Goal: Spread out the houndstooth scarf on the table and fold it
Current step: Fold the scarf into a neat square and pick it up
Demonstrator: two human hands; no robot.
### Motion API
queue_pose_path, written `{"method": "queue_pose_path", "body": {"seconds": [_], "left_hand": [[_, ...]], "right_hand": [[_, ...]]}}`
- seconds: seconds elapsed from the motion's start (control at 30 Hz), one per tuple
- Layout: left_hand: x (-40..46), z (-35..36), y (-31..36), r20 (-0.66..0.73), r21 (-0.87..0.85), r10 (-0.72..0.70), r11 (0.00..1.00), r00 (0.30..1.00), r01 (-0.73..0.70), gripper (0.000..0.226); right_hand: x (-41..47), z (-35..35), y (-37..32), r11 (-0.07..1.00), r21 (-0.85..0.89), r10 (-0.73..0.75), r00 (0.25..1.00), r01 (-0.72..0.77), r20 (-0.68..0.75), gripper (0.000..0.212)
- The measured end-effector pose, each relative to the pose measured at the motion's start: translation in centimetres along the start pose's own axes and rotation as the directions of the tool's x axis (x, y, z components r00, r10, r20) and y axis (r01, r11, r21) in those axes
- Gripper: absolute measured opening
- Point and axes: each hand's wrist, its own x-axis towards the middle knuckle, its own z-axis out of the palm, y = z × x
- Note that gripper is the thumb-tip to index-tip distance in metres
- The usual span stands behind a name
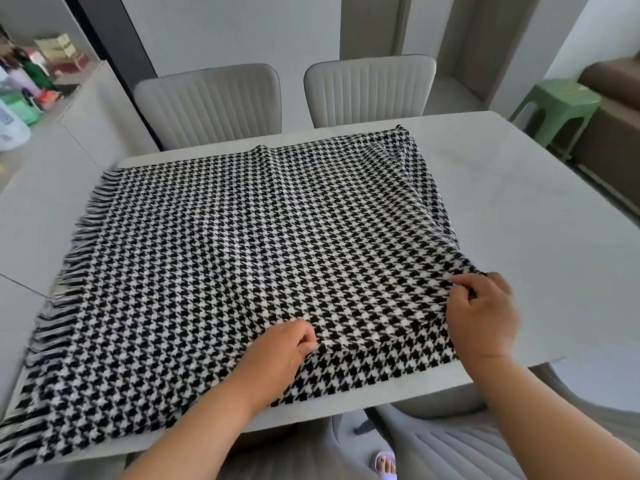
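Head view: I am looking down at the scarf [242, 244], which is lying across the table [519, 202].
Scarf position: it is covering most of the tabletop, fringe [69, 244] trailing at the left end, near-left corner hanging over the table edge.
Scarf state: it is lying doubled at least at the right; a folded edge is running along the right side and an upper layer edge is showing near the front.
Left hand [280, 351]: I am pinching the upper layer's front edge, fingers curled together on the cloth.
Right hand [481, 313]: I am gripping the near-right corner, fingers bunched and pressing into gathered fabric.
Step, as judged: I am squaring the layers along the front edge before the next fold.
Risk 1: the overhanging left corner is likely dragging the cloth off; its own weight would cause the slide.
Risk 2: pulling with one hand harder than the other would be skewing the layers and misaligning edges.
Risk 3: the bunching under my right hand could be setting a crease into the fold.
Risk 4: fringe could be tucking under and lumping the fold.
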Motion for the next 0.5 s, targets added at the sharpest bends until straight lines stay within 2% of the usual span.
{"method": "queue_pose_path", "body": {"seconds": [0.07, 0.13, 0.27, 0.43, 0.5], "left_hand": [[-0.2, 0.5, -0.5, 0.072, 0.048, 0.011, 0.999, 0.997, -0.014, 0.015], [-0.3, 1.1, -0.9, 0.120, 0.058, 0.004, 0.998, 0.993, -0.011, 0.014], [0.2, 2.4, -2.0, 0.142, 0.084, -0.005, 0.996, 0.990, -0.007, 0.014], [0.2, 3.6, -3.2, 0.171, 0.087, -0.023, 0.996, 0.985, 0.008, 0.009], [-0.2, 3.4, -4.0, 0.165, 0.089, -0.035, 0.996, 0.986, 0.020, 0.014]], "right_hand": [[0.3, 0.4, 0.8, 0.984, -0.173, 0.003, 0.983, 0.029, 0.181, 0.024], [0.4, 0.8, 1.6, 0.951, -0.305, 0.046, 0.960, 0.042, 0.278, 0.017], [0.6, 1.8, 1.7, 0.913, -0.394, 0.042, 0.938, 0.104, 0.344, 0.011], [-0.5, 2.9, 0.8, 0.850, -0.477, 0.081, 0.840, 0.223, 0.537, 0.028], [-0.9, 3.0, 0.0, 0.825, -0.486, 0.067, 0.804, 0.289, 0.591, 0.038]]}}
